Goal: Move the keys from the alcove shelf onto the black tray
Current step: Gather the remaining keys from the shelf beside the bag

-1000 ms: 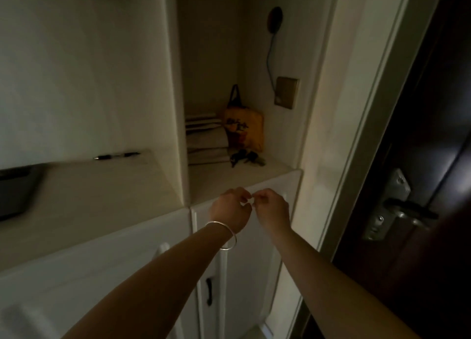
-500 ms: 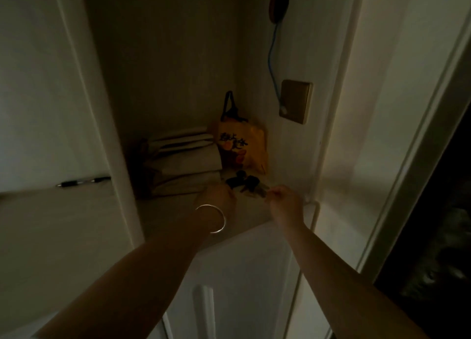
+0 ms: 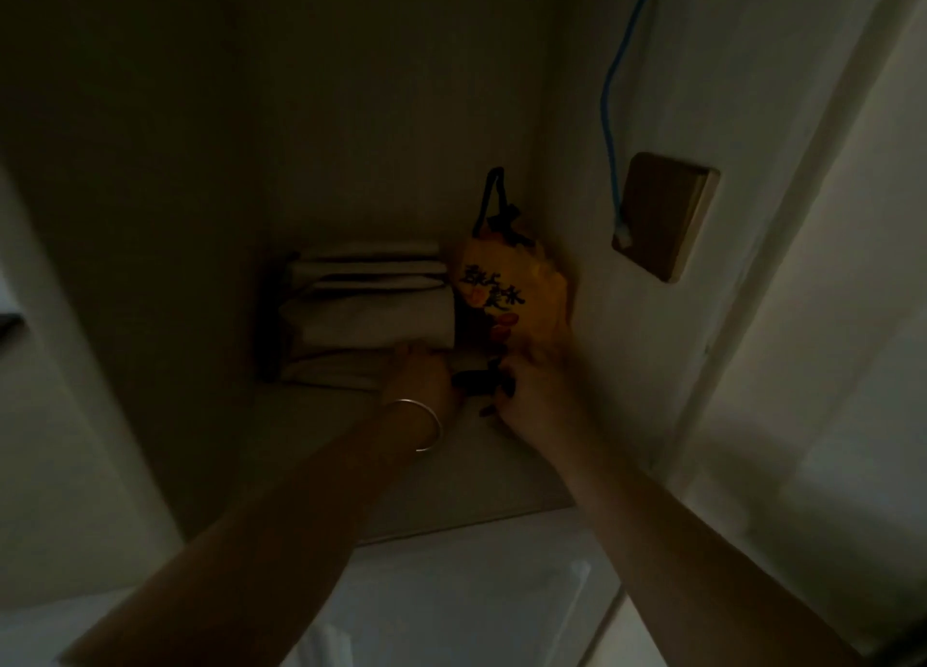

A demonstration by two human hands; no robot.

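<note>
The dark bunch of keys [image 3: 480,381] lies on the alcove shelf [image 3: 481,481], in front of an orange pouch. My left hand [image 3: 420,376], with a silver bangle on the wrist, touches the bunch from the left; its fingers are hidden behind its back. From the right, my right hand [image 3: 532,390] curls its fingers over the keys' right end. The alcove is very dim. The black tray is not clearly in view.
A stack of folded pale cloths [image 3: 368,310] fills the shelf's back left. The orange pouch [image 3: 511,295] with a black loop leans in the back right corner. A tan wall plate [image 3: 664,214] with a blue cable [image 3: 609,114] sits on the right wall. White cabinet doors are below.
I have moved closer to the alcove. Both hands went from the cabinet's front edge onto the shelf and now close in on the keys from either side.
</note>
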